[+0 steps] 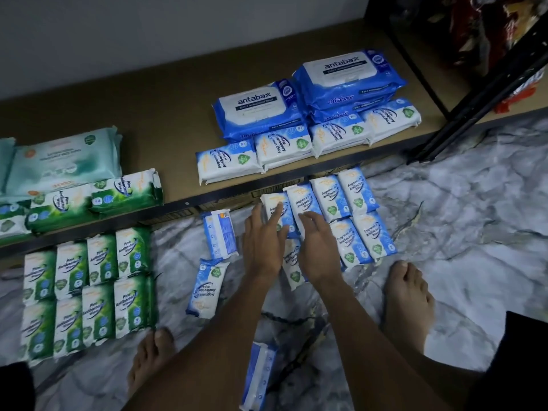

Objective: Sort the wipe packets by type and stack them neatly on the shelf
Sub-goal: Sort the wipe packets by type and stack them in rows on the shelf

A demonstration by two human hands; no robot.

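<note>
Left hand (263,243) and right hand (318,249) — fingers straight — seemingly press blue wipe packets (303,199).

The blue-and-white wipe packets (353,200) and the green packets (100,259) are soft plastic film, glossy and lightly creased. The larger antabax packs (258,111) wear the same shiny film, with a smooth white label flap. The shelf board (148,99) is matt brown, like fibreboard; its front rail (178,206) is dark painted metal. The floor (459,218) is polished, grey-veined, marble-look.
</note>
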